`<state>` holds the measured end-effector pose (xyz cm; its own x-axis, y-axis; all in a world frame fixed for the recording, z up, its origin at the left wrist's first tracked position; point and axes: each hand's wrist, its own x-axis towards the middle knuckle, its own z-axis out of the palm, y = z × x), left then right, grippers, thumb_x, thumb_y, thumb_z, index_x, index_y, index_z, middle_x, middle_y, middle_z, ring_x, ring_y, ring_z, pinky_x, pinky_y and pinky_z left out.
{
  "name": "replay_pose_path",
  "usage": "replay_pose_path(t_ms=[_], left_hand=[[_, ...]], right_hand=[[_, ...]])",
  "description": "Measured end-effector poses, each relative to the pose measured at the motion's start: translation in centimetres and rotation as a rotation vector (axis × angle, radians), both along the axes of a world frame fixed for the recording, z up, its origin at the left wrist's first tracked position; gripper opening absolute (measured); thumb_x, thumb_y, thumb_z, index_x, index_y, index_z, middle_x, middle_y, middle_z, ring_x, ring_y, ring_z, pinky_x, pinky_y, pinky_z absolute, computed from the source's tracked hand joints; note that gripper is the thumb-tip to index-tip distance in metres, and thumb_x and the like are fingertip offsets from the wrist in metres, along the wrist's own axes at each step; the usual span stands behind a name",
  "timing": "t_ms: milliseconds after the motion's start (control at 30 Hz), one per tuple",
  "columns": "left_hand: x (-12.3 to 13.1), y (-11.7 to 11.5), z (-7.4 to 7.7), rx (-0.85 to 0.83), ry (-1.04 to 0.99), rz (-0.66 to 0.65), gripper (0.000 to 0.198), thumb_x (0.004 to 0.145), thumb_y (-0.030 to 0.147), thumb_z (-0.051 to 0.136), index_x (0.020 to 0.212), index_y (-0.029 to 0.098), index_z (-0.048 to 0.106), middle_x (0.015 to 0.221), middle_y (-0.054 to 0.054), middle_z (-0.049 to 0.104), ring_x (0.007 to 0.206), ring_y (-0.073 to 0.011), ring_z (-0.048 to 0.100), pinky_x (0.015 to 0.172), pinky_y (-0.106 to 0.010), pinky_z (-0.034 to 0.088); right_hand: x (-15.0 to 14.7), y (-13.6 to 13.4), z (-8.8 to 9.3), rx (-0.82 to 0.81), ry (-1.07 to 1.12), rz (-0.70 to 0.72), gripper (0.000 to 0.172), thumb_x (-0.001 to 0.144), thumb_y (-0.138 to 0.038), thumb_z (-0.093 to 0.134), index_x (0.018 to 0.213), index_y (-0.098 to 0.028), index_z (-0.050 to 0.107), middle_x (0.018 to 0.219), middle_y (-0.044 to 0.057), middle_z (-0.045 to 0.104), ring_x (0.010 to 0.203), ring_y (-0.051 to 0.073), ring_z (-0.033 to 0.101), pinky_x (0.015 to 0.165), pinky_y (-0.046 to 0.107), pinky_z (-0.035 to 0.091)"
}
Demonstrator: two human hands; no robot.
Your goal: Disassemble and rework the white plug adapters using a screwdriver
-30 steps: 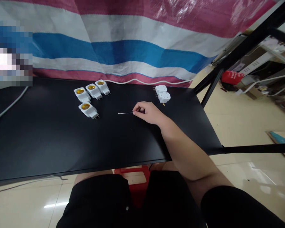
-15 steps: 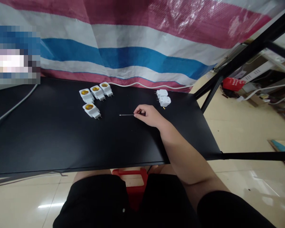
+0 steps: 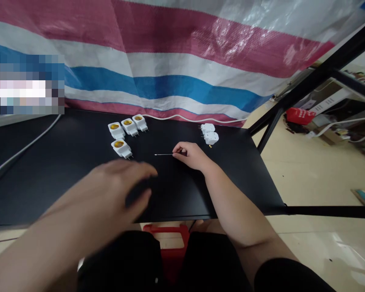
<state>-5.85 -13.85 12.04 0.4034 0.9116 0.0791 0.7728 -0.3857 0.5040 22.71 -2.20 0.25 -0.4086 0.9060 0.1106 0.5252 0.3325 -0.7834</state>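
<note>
My right hand [image 3: 189,155] rests on the black table [image 3: 170,188], its fingers closed round a screwdriver [image 3: 163,154]. The thin metal shaft points left; most of the handle is hidden in the palm. My left hand [image 3: 124,184] is over the table's front part, slightly blurred, with thumb and fingers apart and nothing between them. Beyond it stand several white plug-in lamp sockets [image 3: 121,148] with gold-coloured insides and metal pins. Right of my right hand lie two white plug pieces [image 3: 211,138], with tiny brass-coloured parts [image 3: 210,146] just in front of them.
A striped plastic sheet [image 3: 170,65] hangs behind the table. White cable [image 3: 182,117] runs along the back edge, and another cable [image 3: 33,140] crosses the left side. Black frame bars [image 3: 307,87] rise at the right. A red stool [image 3: 170,251] is below, between my legs.
My left hand has come into view from the lower left and reaches over the table. My right hand stays in place with the screwdriver. The whole view has shifted slightly.
</note>
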Motion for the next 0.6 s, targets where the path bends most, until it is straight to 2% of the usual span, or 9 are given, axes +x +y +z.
replay_pose_path(t_ms=[33, 67, 167, 267, 333, 400, 500, 600], left_hand=[[0.1, 1.5, -0.6, 0.036, 0.034, 0.034, 0.034, 0.093, 0.045, 0.065, 0.122, 0.031, 0.075, 0.113, -0.006, 0.077, 0.097, -0.0303, 0.074, 0.095, -0.049, 0.059], [0.1, 3.0, -1.2, 0.075, 0.095, 0.121, 0.039, 0.094, 0.044, 0.064, 0.128, 0.027, 0.073, 0.118, -0.009, 0.075, 0.099, -0.0311, 0.073, 0.096, -0.049, 0.059], [0.0, 7.1, -3.1, 0.186, 0.153, 0.289, 0.043, 0.094, 0.036, 0.064, 0.132, 0.016, 0.070, 0.124, -0.017, 0.070, 0.117, -0.0356, 0.068, 0.110, -0.052, 0.051], [-0.6, 10.3, -4.4, 0.099, 0.214, 0.380, 0.059, 0.090, 0.047, 0.073, 0.139, 0.016, 0.065, 0.124, -0.019, 0.068, 0.125, -0.0401, 0.065, 0.111, -0.052, 0.051], [-1.0, 12.1, -4.7, 0.035, 0.273, 0.357, 0.068, 0.084, 0.053, 0.079, 0.142, 0.021, 0.064, 0.128, -0.019, 0.067, 0.124, -0.0421, 0.064, 0.110, -0.054, 0.051], [-1.4, 13.6, -4.7, -0.054, 0.371, 0.305, 0.073, 0.079, 0.052, 0.084, 0.142, 0.022, 0.065, 0.127, -0.017, 0.068, 0.121, -0.0416, 0.064, 0.107, -0.055, 0.051], [-1.5, 15.1, -4.4, -0.151, 0.468, 0.191, 0.066, 0.076, 0.031, 0.081, 0.139, 0.018, 0.068, 0.116, -0.013, 0.073, 0.111, -0.0345, 0.068, 0.106, -0.049, 0.050], [-0.5, 15.5, -4.2, -0.239, 0.443, 0.161, 0.061, 0.068, 0.020, 0.079, 0.129, 0.021, 0.074, 0.109, -0.010, 0.075, 0.098, -0.0312, 0.072, 0.090, -0.040, 0.055]], right_hand=[[0.0, 0.0, 0.1, 0.001, -0.004, 0.000, 0.016, 0.093, -0.034, 0.073, 0.099, -0.020, 0.075, 0.096, 0.004, 0.075, 0.075, 0.015, 0.061, 0.073, 0.031, 0.046], [-0.1, 0.0, 0.1, 0.003, -0.008, -0.003, 0.015, 0.093, -0.034, 0.073, 0.099, -0.020, 0.075, 0.097, 0.004, 0.075, 0.075, 0.015, 0.061, 0.073, 0.031, 0.046], [-0.1, -0.1, 0.2, -0.001, -0.016, -0.015, 0.014, 0.094, -0.032, 0.072, 0.098, -0.020, 0.075, 0.096, 0.004, 0.075, 0.074, 0.015, 0.061, 0.072, 0.031, 0.046], [-0.1, -0.2, 0.2, -0.011, -0.015, -0.013, 0.013, 0.093, -0.033, 0.073, 0.097, -0.020, 0.076, 0.094, 0.004, 0.074, 0.074, 0.014, 0.061, 0.071, 0.030, 0.046], [-0.1, -0.2, 0.2, -0.015, -0.007, -0.014, 0.013, 0.093, -0.033, 0.073, 0.097, -0.020, 0.076, 0.094, 0.004, 0.074, 0.073, 0.014, 0.060, 0.070, 0.030, 0.046], [-0.2, -0.2, 0.2, -0.021, 0.002, -0.017, 0.013, 0.093, -0.032, 0.073, 0.097, -0.020, 0.075, 0.094, 0.004, 0.074, 0.073, 0.014, 0.059, 0.070, 0.030, 0.046], [-0.3, -0.3, 0.5, -0.044, 0.008, -0.021, 0.011, 0.093, -0.030, 0.073, 0.097, -0.020, 0.075, 0.093, 0.003, 0.073, 0.072, 0.013, 0.059, 0.071, 0.030, 0.045], [-0.3, -0.4, 0.7, -0.062, 0.010, -0.023, 0.011, 0.093, -0.030, 0.074, 0.096, -0.020, 0.075, 0.089, 0.002, 0.072, 0.071, 0.013, 0.059, 0.070, 0.030, 0.046]])
